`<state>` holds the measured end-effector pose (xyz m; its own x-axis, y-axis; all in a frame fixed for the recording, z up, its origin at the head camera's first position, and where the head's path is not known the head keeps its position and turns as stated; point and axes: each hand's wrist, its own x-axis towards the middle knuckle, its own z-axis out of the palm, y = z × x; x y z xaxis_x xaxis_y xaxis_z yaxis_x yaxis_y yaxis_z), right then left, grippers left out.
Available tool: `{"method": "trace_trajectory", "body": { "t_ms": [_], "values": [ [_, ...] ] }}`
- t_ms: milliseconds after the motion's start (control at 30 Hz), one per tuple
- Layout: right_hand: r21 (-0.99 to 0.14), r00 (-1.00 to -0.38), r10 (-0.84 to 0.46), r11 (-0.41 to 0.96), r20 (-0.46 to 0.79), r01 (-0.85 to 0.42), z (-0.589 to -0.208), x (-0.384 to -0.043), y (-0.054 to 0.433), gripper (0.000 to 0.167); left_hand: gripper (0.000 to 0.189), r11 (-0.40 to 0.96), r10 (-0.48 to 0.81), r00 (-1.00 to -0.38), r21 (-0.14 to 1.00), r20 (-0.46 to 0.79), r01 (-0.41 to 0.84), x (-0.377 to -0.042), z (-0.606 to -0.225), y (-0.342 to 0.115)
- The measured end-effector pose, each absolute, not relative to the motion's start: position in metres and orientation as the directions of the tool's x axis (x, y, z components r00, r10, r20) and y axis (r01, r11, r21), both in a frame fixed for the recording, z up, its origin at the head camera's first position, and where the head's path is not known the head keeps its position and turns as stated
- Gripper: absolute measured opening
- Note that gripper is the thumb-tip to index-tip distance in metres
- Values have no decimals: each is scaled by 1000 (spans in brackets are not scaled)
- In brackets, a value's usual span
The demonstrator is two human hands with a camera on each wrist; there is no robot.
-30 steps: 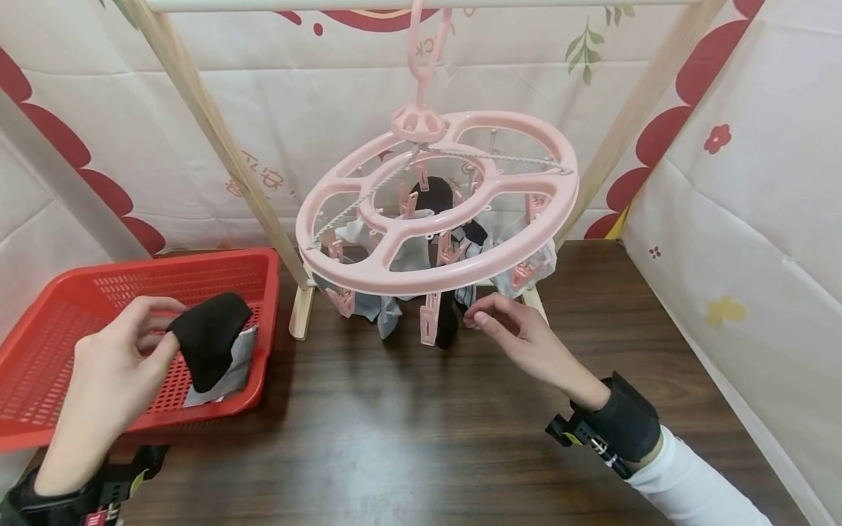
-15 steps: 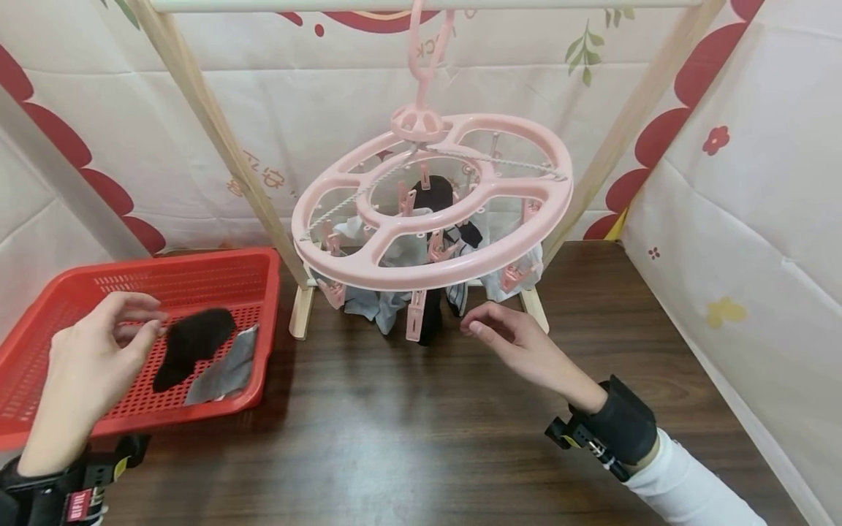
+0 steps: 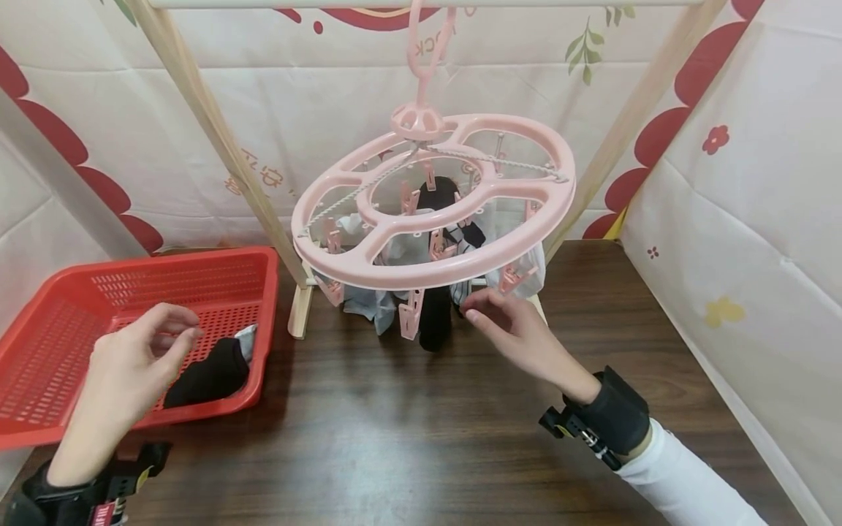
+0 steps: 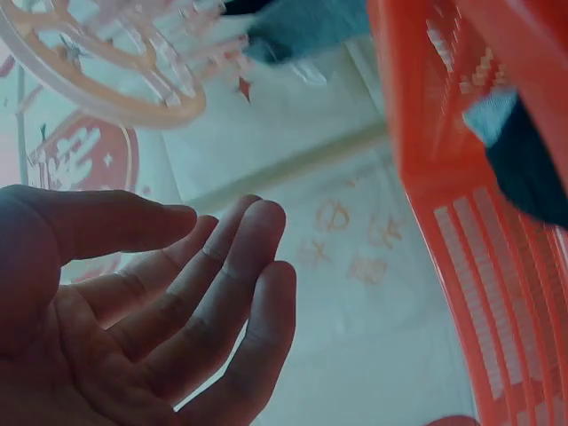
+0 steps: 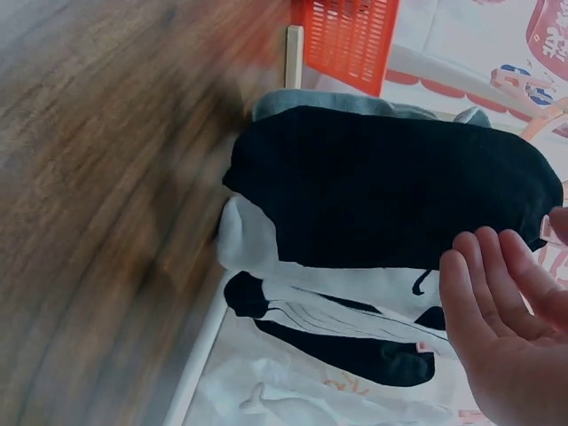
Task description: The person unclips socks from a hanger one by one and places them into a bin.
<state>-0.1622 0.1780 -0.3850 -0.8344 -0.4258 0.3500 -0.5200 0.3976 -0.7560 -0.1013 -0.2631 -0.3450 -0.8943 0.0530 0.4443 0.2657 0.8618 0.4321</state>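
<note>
My left hand [image 3: 141,358] hovers over the red basket [image 3: 177,257] with relaxed fingers. Nothing is between thumb and fingers in the left wrist view. Just right of it, a black sock [image 3: 210,374] lies in the basket, partly covering a grey sock [image 3: 247,340]. A round pink clip hanger [image 3: 421,277] carries several socks. Below its front edge is my right hand [image 3: 509,329], near a hanging black sock [image 3: 435,318]. In the right wrist view its fingers extend beside that black sock [image 5: 382,186]; contact is unclear, and the thumb is mostly cut off.
A wooden frame with slanted legs [image 3: 210,124] and a pale top bar [image 3: 526,4] supports the hanger. Loose pink clips [image 3: 411,314] dangle from its front. Printed white cloth [image 3: 737,219] encloses the brown wood-grain tabletop [image 3: 395,438].
My left hand has released the black sock into the basket, where it now lies over the grey one. That hand withdrew left, then came back right. The hanger has swung slightly; the right hand barely moved.
</note>
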Motion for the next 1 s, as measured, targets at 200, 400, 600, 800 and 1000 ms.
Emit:
{"method": "trace_trajectory", "body": {
  "t_ms": [200,400,600,800,1000],
  "values": [
    [-716,-785,-386,341,484,-609,-382,-174,176,25,18,832,127,-878,432,462,348,-95,-350,-239],
    [-628,-698,-371,308,612,-715,-377,-185,171,33,18,807,181,-883,448,433,386,-89,-353,-219],
    [-600,-643,-365,238,674,-764,-373,-195,161,38,19,793,196,-864,443,464,418,-86,-356,-212],
    [-693,-664,-391,85,638,-716,-369,-205,151,41,21,778,223,-844,433,488,456,-85,-359,-208],
    [-805,-735,-433,36,522,-592,-361,-205,146,36,25,759,241,-847,452,474,469,-85,-361,-205]
  ]
}}
